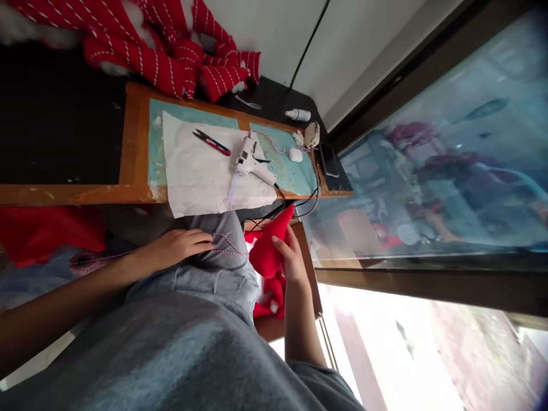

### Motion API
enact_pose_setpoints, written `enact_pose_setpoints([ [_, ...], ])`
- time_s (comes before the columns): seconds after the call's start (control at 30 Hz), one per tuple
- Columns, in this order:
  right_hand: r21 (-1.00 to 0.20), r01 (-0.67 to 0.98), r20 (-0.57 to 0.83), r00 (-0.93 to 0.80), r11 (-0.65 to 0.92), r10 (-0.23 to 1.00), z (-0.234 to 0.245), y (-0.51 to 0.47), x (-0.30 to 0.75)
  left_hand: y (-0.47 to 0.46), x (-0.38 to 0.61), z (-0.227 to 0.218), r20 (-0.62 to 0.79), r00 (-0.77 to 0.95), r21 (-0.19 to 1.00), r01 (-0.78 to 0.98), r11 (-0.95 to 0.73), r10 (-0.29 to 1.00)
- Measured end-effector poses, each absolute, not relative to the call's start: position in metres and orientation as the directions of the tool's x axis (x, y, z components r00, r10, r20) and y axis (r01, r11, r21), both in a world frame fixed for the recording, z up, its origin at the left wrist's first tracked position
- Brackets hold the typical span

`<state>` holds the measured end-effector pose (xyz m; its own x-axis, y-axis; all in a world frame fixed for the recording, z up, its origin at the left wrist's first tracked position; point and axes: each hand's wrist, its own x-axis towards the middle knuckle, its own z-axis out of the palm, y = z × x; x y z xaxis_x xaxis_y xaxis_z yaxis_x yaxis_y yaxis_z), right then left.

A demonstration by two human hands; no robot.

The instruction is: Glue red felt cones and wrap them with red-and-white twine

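As the head camera looks down past a grey shirt point(171, 342), the right hand point(291, 254) grips a stuffed red cone point(269, 245) between thumb and fingers, its pointed tip upward, just below the table edge. The left hand point(190, 242) lies over the grey trousers, fingers close together and pointing at the cone; two strands of red-and-white string point(229, 245) run from its fingertips to the cone's lower side. Its thumb is hidden, so whether it pinches the string cannot be told. Beneath the cone, a box point(309, 262) holds more red pieces point(274, 299). On the table, a white glue gun point(248, 162) and red-handled snips point(212, 141) rest on a white sheet point(192, 185). To their right are a small bottle point(299, 115) and a phone point(329, 160). Striped red cloth pieces point(171, 65) with white fluff are heaped at the back left.
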<state>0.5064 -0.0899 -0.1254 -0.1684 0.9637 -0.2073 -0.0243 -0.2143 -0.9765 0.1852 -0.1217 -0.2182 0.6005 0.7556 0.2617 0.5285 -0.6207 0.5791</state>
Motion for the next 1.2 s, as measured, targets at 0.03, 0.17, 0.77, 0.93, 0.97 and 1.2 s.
enact_pose_setpoints([
  [0.03, -0.974, -0.006, -0.221, -0.165, -0.225, 0.961, -0.129, -0.094, 0.507, -0.119, 0.185, -0.23, 0.245, 0.606, 0.589, 0.528, -0.612, 0.757],
  [0.17, -0.971, -0.021, -0.227, -0.245, -0.239, 0.943, -0.142, -0.105, 0.492, -0.114, 0.183, -0.254, 0.258, 0.586, 0.618, 0.51, -0.598, 0.768],
  [0.77, -0.933, -0.215, -0.166, -0.455, -0.289, 0.875, -0.156, -0.09, 0.453, -0.094, 0.173, -0.273, 0.186, 0.518, 0.861, 0.324, -0.393, 0.835],
  [0.93, -0.932, -0.196, -0.189, -0.455, -0.305, 0.87, -0.155, -0.095, 0.46, -0.102, 0.185, -0.246, 0.199, 0.483, 0.878, 0.298, -0.374, 0.853],
  [0.97, -0.928, -0.202, -0.19, -0.472, -0.315, 0.861, -0.154, -0.095, 0.459, -0.106, 0.189, -0.235, 0.202, 0.454, 0.887, 0.291, -0.359, 0.868],
  [1.2, -0.95, -0.134, -0.165, -0.553, -0.283, 0.816, -0.149, -0.094, 0.445, -0.127, 0.219, -0.137, 0.073, -0.013, 0.96, -0.268, -0.074, 0.997],
])
